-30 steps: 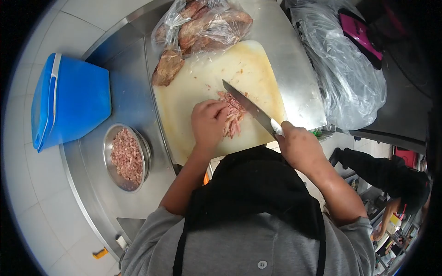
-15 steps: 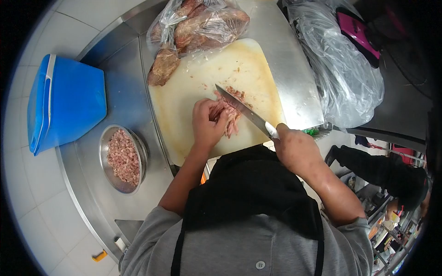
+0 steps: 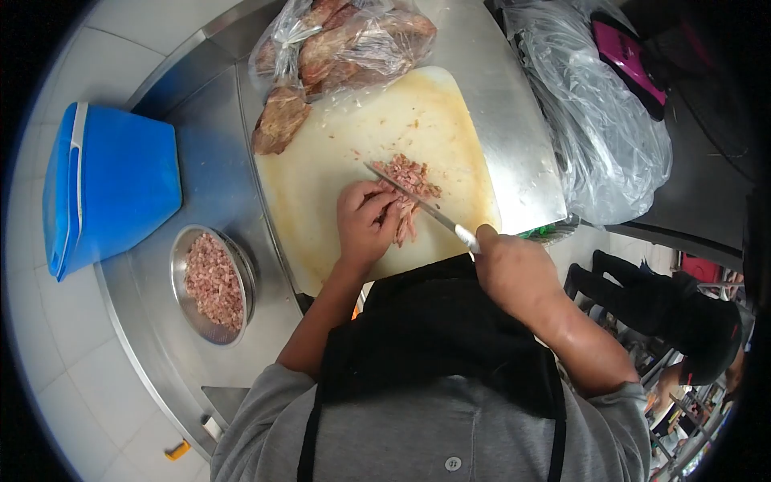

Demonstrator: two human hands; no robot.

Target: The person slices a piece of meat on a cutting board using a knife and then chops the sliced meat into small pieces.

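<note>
My right hand (image 3: 514, 261) grips the white handle of a kitchen knife (image 3: 426, 205), its blade slanting up and left across the meat. With bent fingers my left hand (image 3: 365, 218) presses on strips of pink meat (image 3: 405, 225) right beside the blade. Chopped meat (image 3: 409, 173) is heaped on the far side of the knife. All of this lies on a worn, yellowed white cutting board (image 3: 450, 120). At the board's far left corner rests a large browned piece of meat (image 3: 281, 120), next to a clear plastic bag (image 3: 361, 48) with more such pieces.
Left of the board stand a metal colander (image 3: 178, 281) of diced meat and a blue cooler (image 3: 128, 181) on the steel counter (image 3: 152, 321). Clear plastic bags (image 3: 602, 145) hang at the right edge. Another person (image 3: 666, 309) in dark clothes is farther right.
The knife has shifted slightly toward me, and more of the meat beyond its blade shows as small pieces. The other person's posture at the right has changed.
</note>
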